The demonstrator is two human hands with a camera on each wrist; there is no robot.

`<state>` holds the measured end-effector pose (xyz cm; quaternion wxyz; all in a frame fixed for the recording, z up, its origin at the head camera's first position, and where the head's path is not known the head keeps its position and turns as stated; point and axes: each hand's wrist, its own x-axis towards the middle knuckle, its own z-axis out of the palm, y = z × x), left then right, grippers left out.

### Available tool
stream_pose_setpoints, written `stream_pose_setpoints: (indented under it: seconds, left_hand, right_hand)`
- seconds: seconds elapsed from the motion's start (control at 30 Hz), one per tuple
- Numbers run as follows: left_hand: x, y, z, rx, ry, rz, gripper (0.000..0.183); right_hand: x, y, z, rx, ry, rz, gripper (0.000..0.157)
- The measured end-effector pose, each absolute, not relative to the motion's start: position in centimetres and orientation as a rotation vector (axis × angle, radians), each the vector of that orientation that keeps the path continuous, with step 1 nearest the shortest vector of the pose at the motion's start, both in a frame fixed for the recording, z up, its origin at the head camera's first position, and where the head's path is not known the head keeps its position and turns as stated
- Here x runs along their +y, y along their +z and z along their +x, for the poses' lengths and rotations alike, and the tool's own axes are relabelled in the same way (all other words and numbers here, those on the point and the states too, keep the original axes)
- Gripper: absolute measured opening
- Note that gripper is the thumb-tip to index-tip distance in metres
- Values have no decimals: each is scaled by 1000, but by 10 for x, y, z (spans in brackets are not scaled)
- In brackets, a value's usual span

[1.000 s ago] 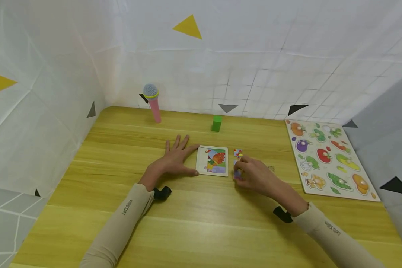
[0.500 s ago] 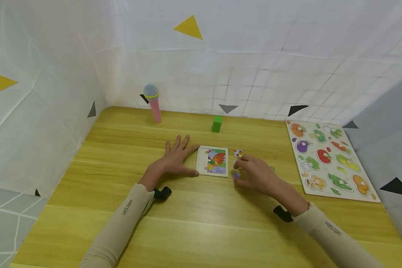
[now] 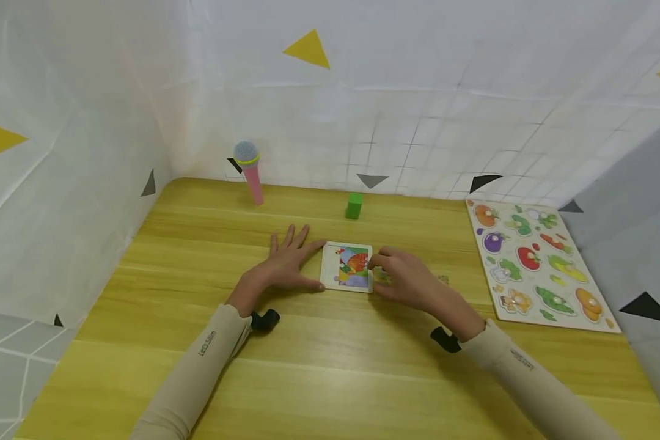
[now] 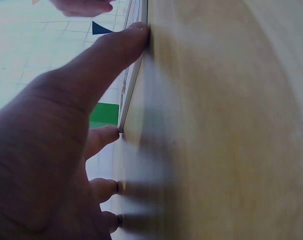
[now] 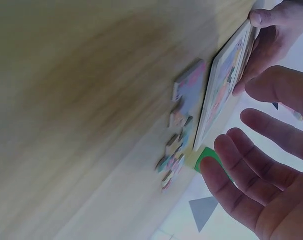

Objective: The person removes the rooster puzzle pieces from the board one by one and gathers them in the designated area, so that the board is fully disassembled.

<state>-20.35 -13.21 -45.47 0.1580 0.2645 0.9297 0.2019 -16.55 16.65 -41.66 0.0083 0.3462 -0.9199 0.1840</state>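
Note:
A small square jigsaw tray (image 3: 330,269) lies flat, its hen picture partly filled and a pale bare strip along its left side. My left hand (image 3: 277,269) is spread on the table, thumb and index fingertips at the tray's two left corners. In the left wrist view the thumb (image 4: 114,50) touches the tray's edge. My right hand (image 3: 409,278) hovers at the tray's right edge, fingers loosely bent and apart. Nothing sits between those fingers in the right wrist view. Loose jigsaw pieces (image 5: 190,82) lie in a row beside the tray, mostly hidden by the right hand in the head view.
Behind the tray stands a green block (image 3: 354,206). A pink toy microphone (image 3: 255,183) is upright at the back left. A vegetable peg-puzzle board (image 3: 533,284) lies on the right. White sheeting (image 3: 286,122) hangs along the back table edge.
My right hand has shifted left from over the loose pieces to the tray's right edge. The left hand stays at the tray's left corners. The head view has tilted slightly.

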Motion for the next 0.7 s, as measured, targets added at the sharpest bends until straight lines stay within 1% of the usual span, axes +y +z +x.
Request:
stream_pose_setpoints:
  seconds: [0.3,0.4,0.57,0.7]
  left_hand:
    - [-135,-455,-205,2657,586,761,104]
    - [-136,-455,-204,2663,591,748,103]
    - [-137,-458,-203,2668,605,752,103]
    - [-134,-460,-204,2663,620,769,103]
  right_hand:
    - [147,-419,-179,-2927,562,1066,28]
    - [139,-420,-185,-2951,543,1068,26]
    - [131,-423,-192,-2914,594,1102,20]
    - [129,-423,-198,-2884,606,1113,21]
